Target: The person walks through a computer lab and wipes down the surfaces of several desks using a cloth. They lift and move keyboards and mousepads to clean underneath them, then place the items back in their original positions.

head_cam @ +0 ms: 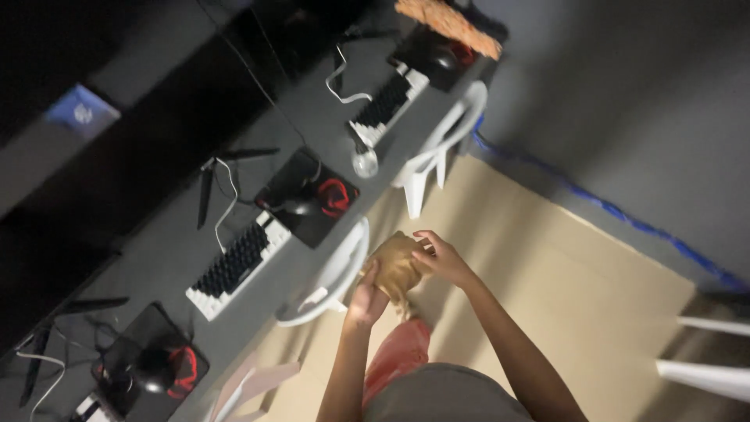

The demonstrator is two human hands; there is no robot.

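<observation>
Dim room, grey desk [312, 125], white chairs [332, 273], tan floor [562, 266], grey wall [648, 101]

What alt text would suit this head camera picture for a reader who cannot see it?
Two bare hands, left hand and right hand, hold a crumpled tan cloth above a beige floor. Beside them a dark desk carries keyboards and mouse pads, with white plastic chairs pushed in.

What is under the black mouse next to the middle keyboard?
The black mouse sits on a black mouse pad with a red pattern, lying on the grey desk beside the keyboard. The pad surface beneath the mouse is covered and cannot be seen.
</observation>
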